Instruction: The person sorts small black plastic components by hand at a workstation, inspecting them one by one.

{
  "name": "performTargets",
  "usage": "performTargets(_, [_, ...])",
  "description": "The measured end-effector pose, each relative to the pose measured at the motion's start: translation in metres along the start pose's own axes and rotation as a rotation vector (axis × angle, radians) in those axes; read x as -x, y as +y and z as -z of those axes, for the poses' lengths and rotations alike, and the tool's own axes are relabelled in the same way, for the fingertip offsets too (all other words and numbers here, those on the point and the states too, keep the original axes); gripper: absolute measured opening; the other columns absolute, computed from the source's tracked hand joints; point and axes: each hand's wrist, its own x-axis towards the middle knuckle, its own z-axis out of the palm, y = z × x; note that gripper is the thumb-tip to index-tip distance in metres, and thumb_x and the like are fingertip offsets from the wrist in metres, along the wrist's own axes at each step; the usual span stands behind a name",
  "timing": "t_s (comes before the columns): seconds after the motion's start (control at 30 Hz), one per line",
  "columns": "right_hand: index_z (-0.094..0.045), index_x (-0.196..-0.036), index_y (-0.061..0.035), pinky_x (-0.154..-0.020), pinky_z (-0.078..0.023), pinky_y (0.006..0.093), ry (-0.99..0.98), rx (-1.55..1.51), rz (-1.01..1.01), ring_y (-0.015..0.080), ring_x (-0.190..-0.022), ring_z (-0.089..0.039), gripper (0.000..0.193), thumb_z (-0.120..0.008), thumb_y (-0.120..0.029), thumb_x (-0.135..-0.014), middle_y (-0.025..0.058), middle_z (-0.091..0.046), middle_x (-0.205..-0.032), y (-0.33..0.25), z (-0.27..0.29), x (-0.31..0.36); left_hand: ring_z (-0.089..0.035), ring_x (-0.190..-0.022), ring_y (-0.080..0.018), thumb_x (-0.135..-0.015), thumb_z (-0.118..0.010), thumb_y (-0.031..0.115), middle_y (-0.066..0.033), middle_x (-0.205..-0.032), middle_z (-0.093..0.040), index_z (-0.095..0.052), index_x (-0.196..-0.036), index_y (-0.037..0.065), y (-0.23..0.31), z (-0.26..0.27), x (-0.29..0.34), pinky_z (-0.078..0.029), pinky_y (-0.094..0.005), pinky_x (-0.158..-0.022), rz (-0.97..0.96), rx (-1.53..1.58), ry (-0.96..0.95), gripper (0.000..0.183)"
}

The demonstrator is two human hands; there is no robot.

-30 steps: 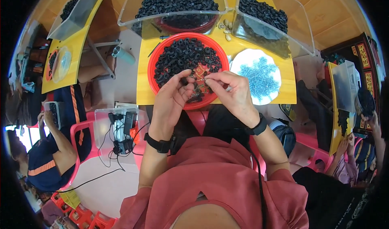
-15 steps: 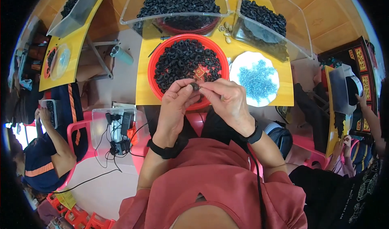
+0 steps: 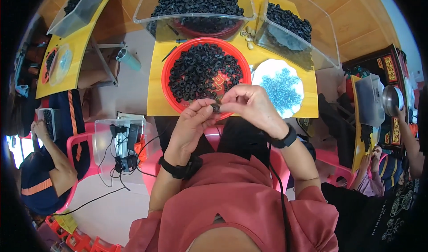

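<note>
My left hand [image 3: 192,123] pinches a small dark round part [image 3: 216,107] between thumb and fingertips, over the near rim of a red basin [image 3: 167,91]. Meeting it from the right, my right hand [image 3: 255,109] has thumb and forefinger pinched at the part's edge; whatever sits between them is too small to make out. Many small black plastic pieces [image 3: 196,69] with holes fill the basin, heaped left and back, with its patterned bottom showing at right. On the basin's right a white scalloped plate [image 3: 264,65] carries a pile of tiny shiny silvery-blue pieces [image 3: 281,89].
Behind the basin, two clear plastic bins [image 3: 196,28] [image 3: 285,51] of black pieces stand on the yellow table [image 3: 156,87]. Small tan shells [image 3: 249,39] lie between them. A clear box of black adapters and cables [image 3: 127,140] sits lower left. Other people work at both sides.
Both hands have come slightly nearer to me, still together at the dark part. My right hand has turned, its fingers now reaching across more levelly. The whole view has shifted a little.
</note>
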Motion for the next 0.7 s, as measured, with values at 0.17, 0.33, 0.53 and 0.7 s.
performTargets(0.17, [-0.068,-0.087,-0.0040,-0.066,-0.050,0.0327,0.110,0.516,0.124,0.0251,-0.072,-0.065,0.014,-0.067,-0.014,-0.076,0.0140,-0.066,-0.077,0.011,0.022,-0.046,-0.061,-0.082,-0.0120,-0.091,-0.055,0.009,-0.0042,-0.094,-0.062,-0.057,-0.107,0.006,-0.001,0.010,-0.003,-0.050,-0.0245,-0.077,-0.002,0.280,0.017,0.016])
performTargets(0.33, [-0.068,-0.085,-0.0052,-0.069,-0.049,0.0417,0.091,0.813,0.105,0.0319,-0.077,-0.064,0.016,-0.068,-0.015,-0.073,0.0152,-0.066,-0.079,0.032,0.009,-0.073,-0.061,-0.084,-0.0129,-0.091,-0.054,0.008,-0.0045,-0.093,-0.062,-0.057,-0.105,0.005,0.001,0.013,-0.004,-0.051,-0.0253,-0.078,0.001,0.332,0.018,0.014])
performTargets(0.53, [-0.067,-0.081,-0.0028,-0.071,-0.050,0.0420,0.080,0.895,0.129,0.0349,-0.078,-0.063,0.014,-0.067,-0.013,-0.072,0.0182,-0.065,-0.078,0.037,0.002,-0.080,-0.062,-0.086,-0.0142,-0.091,-0.055,0.008,-0.0048,-0.093,-0.062,-0.057,-0.106,0.004,0.002,0.016,-0.002,-0.052,-0.0259,-0.079,-0.022,0.330,0.036,0.015])
performTargets(0.7, [-0.066,-0.077,0.0006,-0.063,-0.052,0.0339,-0.021,0.385,0.101,0.0245,-0.067,-0.065,0.011,-0.070,-0.007,-0.071,0.0153,-0.066,-0.071,0.023,0.006,-0.066,-0.062,-0.088,-0.0150,-0.090,-0.056,0.007,-0.0055,-0.094,-0.062,-0.057,-0.107,0.004,0.004,0.013,-0.002,-0.051,-0.0266,-0.080,-0.026,0.320,0.047,0.017])
